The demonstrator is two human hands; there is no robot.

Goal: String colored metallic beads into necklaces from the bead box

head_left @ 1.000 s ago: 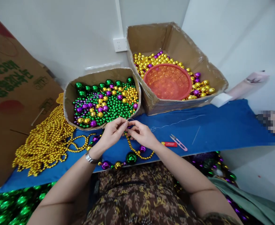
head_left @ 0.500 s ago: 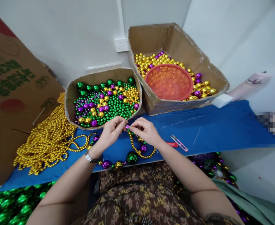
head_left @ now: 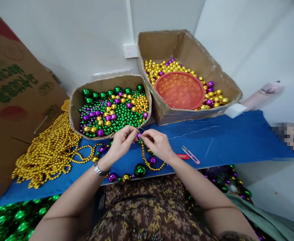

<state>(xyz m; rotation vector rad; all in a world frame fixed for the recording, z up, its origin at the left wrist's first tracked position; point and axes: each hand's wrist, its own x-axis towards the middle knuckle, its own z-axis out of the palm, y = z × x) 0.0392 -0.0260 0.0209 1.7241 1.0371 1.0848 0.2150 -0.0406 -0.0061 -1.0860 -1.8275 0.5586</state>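
Note:
Both hands meet over the front of the table, fingertips almost touching. A small purple bead [head_left: 139, 136] shows between them, and a thin clear thread [head_left: 140, 128] arches above it from one hand to the other. My left hand [head_left: 123, 140] is closed in a pinch at the bead. My right hand [head_left: 157, 142] pinches from the other side; its fingertips partly hide what they grip. Below hangs a gold bead strand [head_left: 145, 160]. A garland with a large green ball [head_left: 140, 170] and purple and gold balls lies along the table edge.
Behind stand a box of mixed beads [head_left: 73, 115] and a larger box [head_left: 162, 115] holding gold balls and a red basket [head_left: 157, 90]. Gold bead strands [head_left: 46, 150] pile up left. Pink thread snips [head_left: 192, 156] and a red object [head_left: 183, 156] lie right, on blue cloth [head_left: 242, 140].
My hands have shifted slightly right. More of the purple bead shows between the fingertips, and the thread arches above it. The whole view has tilted a little.

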